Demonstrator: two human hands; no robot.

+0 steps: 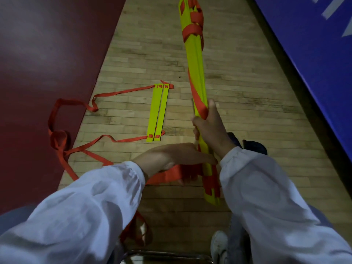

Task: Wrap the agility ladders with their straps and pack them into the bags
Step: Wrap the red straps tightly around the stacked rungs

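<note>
The pale wooden plank floor runs between a dark red mat and a blue padded panel. Above it, the long bundle of stacked yellow plastic ladder rungs points away from the person. Its far end is wound with orange webbing strap and its near end sits between the forearms.

The right hand is clenched round the bundle's middle, over a diagonal turn of strap. The left hand reaches across to the near part with its fingers fairly straight and strap under the palm — whether it pinches that strap cannot be told.

The rest of the strap trails in loops over the mat's edge to a pair of loose yellow rungs, which lie flat on the floor well apart from the bundle.

The likeliest trouble is that trailing length. One loop by the mat looks twisted on itself, and pulling more strap in could tighten it into a knot or drag the loose pair askew. With one firm grip at the middle, the stacked rungs could also fan apart — slackening the turns. No bag is plainly in view.
</note>
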